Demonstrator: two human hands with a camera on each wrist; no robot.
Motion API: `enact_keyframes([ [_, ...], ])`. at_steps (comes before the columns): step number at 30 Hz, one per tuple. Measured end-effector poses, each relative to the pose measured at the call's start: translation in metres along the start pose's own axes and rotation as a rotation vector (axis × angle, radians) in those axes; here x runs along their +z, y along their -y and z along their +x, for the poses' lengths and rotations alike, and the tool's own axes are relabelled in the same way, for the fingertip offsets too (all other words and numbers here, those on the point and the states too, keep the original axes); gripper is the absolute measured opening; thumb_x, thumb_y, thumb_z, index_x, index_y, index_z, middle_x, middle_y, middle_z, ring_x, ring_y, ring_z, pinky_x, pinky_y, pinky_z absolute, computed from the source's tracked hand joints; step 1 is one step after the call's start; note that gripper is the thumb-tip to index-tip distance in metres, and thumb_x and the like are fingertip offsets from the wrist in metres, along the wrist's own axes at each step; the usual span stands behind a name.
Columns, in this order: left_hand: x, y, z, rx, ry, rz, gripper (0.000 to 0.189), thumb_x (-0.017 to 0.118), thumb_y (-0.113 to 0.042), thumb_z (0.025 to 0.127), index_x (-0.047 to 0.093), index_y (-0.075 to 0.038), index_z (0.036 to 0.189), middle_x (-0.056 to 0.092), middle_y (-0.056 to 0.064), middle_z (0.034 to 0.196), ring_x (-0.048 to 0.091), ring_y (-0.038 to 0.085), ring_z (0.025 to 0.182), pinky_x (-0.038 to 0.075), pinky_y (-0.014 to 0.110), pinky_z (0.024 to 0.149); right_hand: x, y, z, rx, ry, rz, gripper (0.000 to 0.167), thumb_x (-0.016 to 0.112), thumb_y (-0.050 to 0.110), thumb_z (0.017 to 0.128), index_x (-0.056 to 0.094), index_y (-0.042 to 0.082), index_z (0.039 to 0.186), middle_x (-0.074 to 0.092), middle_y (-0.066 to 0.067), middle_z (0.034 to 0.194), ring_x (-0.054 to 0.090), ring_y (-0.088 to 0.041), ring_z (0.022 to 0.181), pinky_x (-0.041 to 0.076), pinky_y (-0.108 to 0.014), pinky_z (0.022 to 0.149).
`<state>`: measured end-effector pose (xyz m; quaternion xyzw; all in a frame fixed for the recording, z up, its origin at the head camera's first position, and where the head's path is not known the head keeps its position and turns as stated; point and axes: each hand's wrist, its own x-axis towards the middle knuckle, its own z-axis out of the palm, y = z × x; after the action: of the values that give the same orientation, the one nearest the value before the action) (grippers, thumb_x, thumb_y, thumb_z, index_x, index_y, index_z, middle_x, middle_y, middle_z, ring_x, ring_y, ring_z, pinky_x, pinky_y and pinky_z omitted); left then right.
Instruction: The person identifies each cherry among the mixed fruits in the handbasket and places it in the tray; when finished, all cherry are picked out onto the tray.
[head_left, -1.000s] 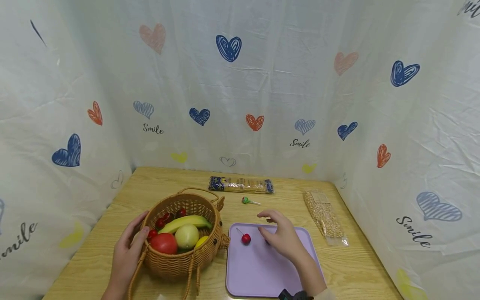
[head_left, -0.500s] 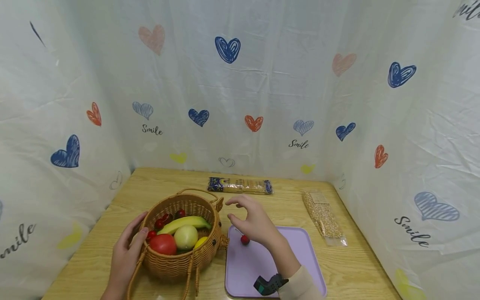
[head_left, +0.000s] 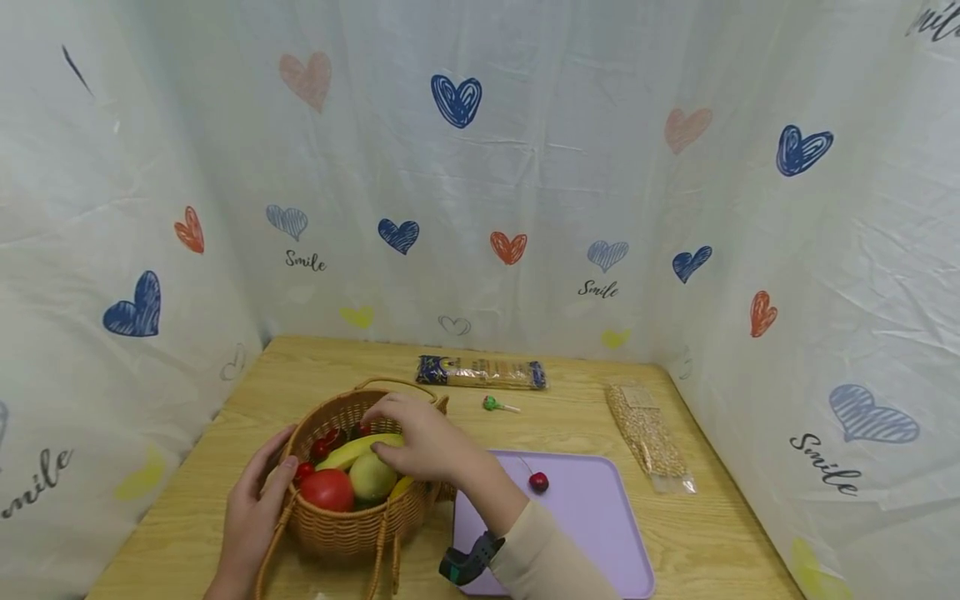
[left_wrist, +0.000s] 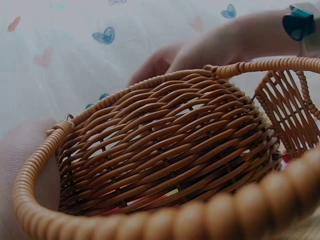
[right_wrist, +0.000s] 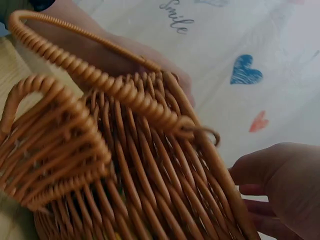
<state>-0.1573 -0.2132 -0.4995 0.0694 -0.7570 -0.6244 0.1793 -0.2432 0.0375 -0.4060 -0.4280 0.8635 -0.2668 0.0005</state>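
Note:
A wicker basket (head_left: 337, 529) with looped handles stands on the table at the left. In it are a tomato (head_left: 326, 490), a banana (head_left: 352, 452), a pale green round fruit (head_left: 372, 477), a mostly covered yellow fruit (head_left: 402, 485) and several cherries (head_left: 320, 447). My left hand (head_left: 253, 508) holds the basket's left side, thumb at the rim. From the right my right hand (head_left: 420, 437) reaches over the rim, thumb and fingers apart, fingertips close to a dark red cherry (head_left: 363, 429) at the back. Its palm side is hidden.
A purple tray (head_left: 592, 533) with a stemmed cherry (head_left: 538, 482) lies right of the basket, partly covered by my right forearm. Behind it lie a lollipop (head_left: 491, 403) and a pasta packet (head_left: 480, 372). A bag of kernels (head_left: 648, 429) lies at right. Curtains enclose the table.
My right hand has moved left from above the tray, past the lollipop, into the basket's opening. A cherry it covered on the tray now shows; the other is behind the forearm. The left hand stays put.

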Motion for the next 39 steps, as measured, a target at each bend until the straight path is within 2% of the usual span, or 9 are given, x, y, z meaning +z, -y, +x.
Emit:
enact_keyframes([
  [4,0.0,0.002,-0.001,0.001,0.003,-0.008,0.049,0.058,-0.027,0.118,0.055,-0.014,0.165,0.058,-0.024,0.153,0.05,-0.015,0.133,0.046,0.001,0.097,0.008,0.012,0.021,-0.048,0.09,-0.03,0.035,0.072,0.021,0.11,0.071,0.015,0.144,0.07,0.002,0.142,0.066,-0.01,0.134,0.053,-0.016,0.109],
  [9,0.0,0.006,-0.001,0.025,0.011,-0.025,0.049,0.059,-0.023,0.117,0.055,-0.01,0.164,0.058,-0.029,0.147,0.052,-0.014,0.131,0.05,0.002,0.096,0.019,0.022,0.04,-0.054,0.171,-0.041,0.035,0.072,0.022,0.11,0.072,0.017,0.144,0.071,0.003,0.14,0.068,-0.007,0.13,0.051,-0.009,0.103],
  [14,-0.001,0.007,0.0,0.017,0.013,-0.013,0.049,0.058,-0.025,0.118,0.054,-0.011,0.165,0.057,-0.032,0.144,0.052,-0.016,0.13,0.048,0.001,0.096,0.029,0.026,0.056,-0.031,0.254,-0.017,0.034,0.072,0.024,0.11,0.072,0.019,0.144,0.07,0.005,0.139,0.067,-0.005,0.127,0.049,-0.007,0.102],
  [19,-0.001,0.004,0.001,0.023,0.013,-0.022,0.049,0.059,-0.024,0.118,0.055,-0.011,0.165,0.058,-0.029,0.146,0.052,-0.017,0.131,0.047,0.0,0.098,0.04,0.023,0.064,0.015,0.323,-0.056,0.039,0.07,0.027,0.111,0.069,0.02,0.149,0.068,0.008,0.143,0.064,-0.001,0.129,0.049,-0.01,0.106],
  [23,0.0,0.003,0.0,0.033,0.019,-0.033,0.049,0.059,-0.022,0.117,0.055,-0.009,0.164,0.058,-0.028,0.149,0.051,-0.016,0.133,0.048,0.001,0.099,0.05,0.021,0.066,0.024,0.35,-0.071,0.043,0.067,0.028,0.112,0.065,0.02,0.154,0.068,0.007,0.146,0.062,0.0,0.132,0.048,-0.011,0.109],
  [30,0.0,0.005,0.0,0.049,0.016,-0.028,0.049,0.058,-0.021,0.118,0.054,-0.01,0.165,0.057,-0.029,0.151,0.048,-0.016,0.136,0.046,0.0,0.1,0.057,0.027,0.076,0.017,0.351,-0.135,0.039,0.067,0.03,0.112,0.065,0.024,0.15,0.068,0.009,0.14,0.064,0.0,0.125,0.049,-0.011,0.102],
  [33,0.0,0.006,0.001,0.058,0.022,-0.03,0.048,0.058,-0.019,0.118,0.054,-0.009,0.165,0.057,-0.029,0.151,0.048,-0.016,0.136,0.046,0.0,0.099,0.059,0.032,0.08,0.027,0.373,-0.16,0.037,0.065,0.034,0.113,0.066,0.025,0.148,0.068,0.009,0.142,0.064,-0.001,0.131,0.05,-0.013,0.108],
  [35,0.0,0.006,0.001,0.059,0.026,-0.032,0.048,0.057,-0.019,0.118,0.054,-0.009,0.165,0.056,-0.028,0.151,0.048,-0.016,0.136,0.046,0.0,0.099,0.06,0.034,0.081,0.041,0.389,-0.173,0.038,0.063,0.036,0.114,0.065,0.024,0.15,0.068,0.009,0.146,0.062,-0.003,0.138,0.049,-0.016,0.114],
  [39,-0.001,0.006,0.001,0.061,0.026,-0.03,0.048,0.057,-0.019,0.118,0.053,-0.008,0.165,0.056,-0.027,0.153,0.048,-0.017,0.135,0.046,0.0,0.099,0.061,0.036,0.08,0.07,0.402,-0.194,0.044,0.06,0.041,0.115,0.062,0.025,0.156,0.066,0.01,0.152,0.059,-0.006,0.145,0.047,-0.019,0.119],
])
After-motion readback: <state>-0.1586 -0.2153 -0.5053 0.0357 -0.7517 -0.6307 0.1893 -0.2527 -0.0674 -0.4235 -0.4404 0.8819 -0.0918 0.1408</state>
